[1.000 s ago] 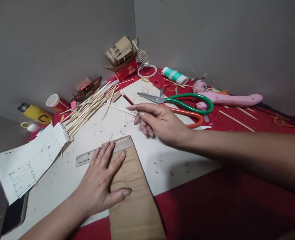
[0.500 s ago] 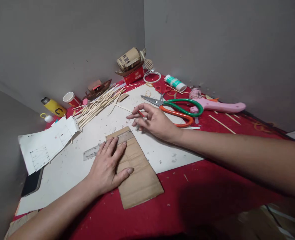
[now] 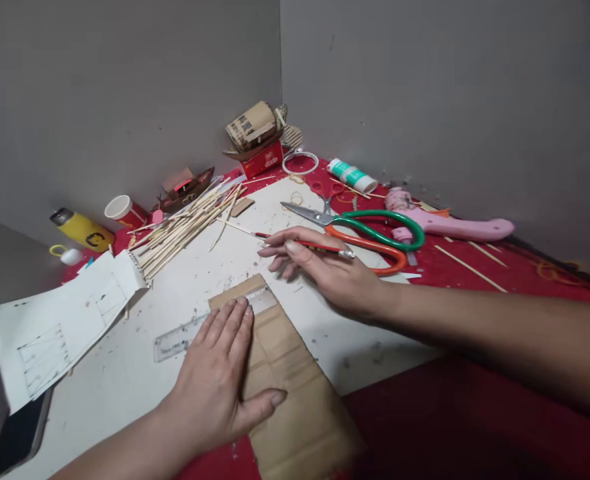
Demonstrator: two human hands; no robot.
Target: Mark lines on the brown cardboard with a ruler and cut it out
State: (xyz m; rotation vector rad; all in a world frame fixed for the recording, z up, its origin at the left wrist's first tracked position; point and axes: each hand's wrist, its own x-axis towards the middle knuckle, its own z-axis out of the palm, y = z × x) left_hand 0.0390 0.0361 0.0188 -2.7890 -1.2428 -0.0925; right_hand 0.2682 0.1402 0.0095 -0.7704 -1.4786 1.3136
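My left hand [image 3: 222, 377] lies flat, fingers spread, on a clear plastic ruler [image 3: 177, 340] and a strip of brown cardboard [image 3: 295, 393], pinning both to the white board [image 3: 139, 373]. My right hand [image 3: 329, 270] hovers just beyond the cardboard's far end and grips a thin red pencil [image 3: 305, 244] between thumb and fingers. The pencil lies nearly level, with its metal end pointing right. Green and orange handled scissors [image 3: 375, 230] rest on the board right behind that hand.
A heap of bamboo sticks [image 3: 185, 223] lies at the back left beside a small model boat [image 3: 182, 189], a paper cup [image 3: 121, 210] and a yellow bottle [image 3: 82, 230]. A drawn paper sheet [image 3: 49, 333] covers a phone [image 3: 17, 437] at left. A pink glue gun [image 3: 449, 223] and a glue tube [image 3: 352, 175] sit at the right.
My right hand picked the red pencil up off the board and now holds it above the cardboard's far end. The left hand stayed pressed on the ruler and cardboard.
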